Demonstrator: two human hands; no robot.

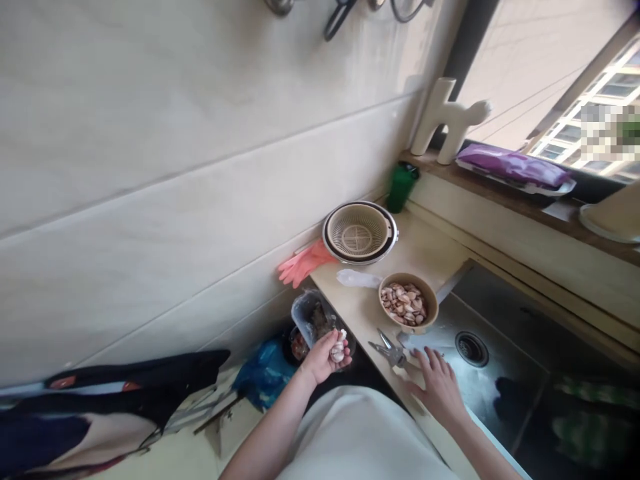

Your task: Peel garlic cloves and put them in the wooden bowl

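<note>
My left hand [323, 357] is closed around a whitish garlic bulb [339, 348], held just off the counter's edge above a clear plastic container [303, 312] of scraps. My right hand [438, 387] holds nothing, its fingers spread over the near rim of the sink. Close to its fingertips, a pair of scissors [393, 353] lies with blades parted on the counter [345, 300]. Beyond the scissors stands a tan bowl [433, 301] filled with pinkish garlic cloves [404, 303].
A metal sink [493, 313] with a drain [471, 349] lies to the right. Behind the bowl are a beige colander [357, 230], pink rubber gloves [306, 262] and a green cup [401, 188]. A blue bag [265, 370] sits below, left of the counter.
</note>
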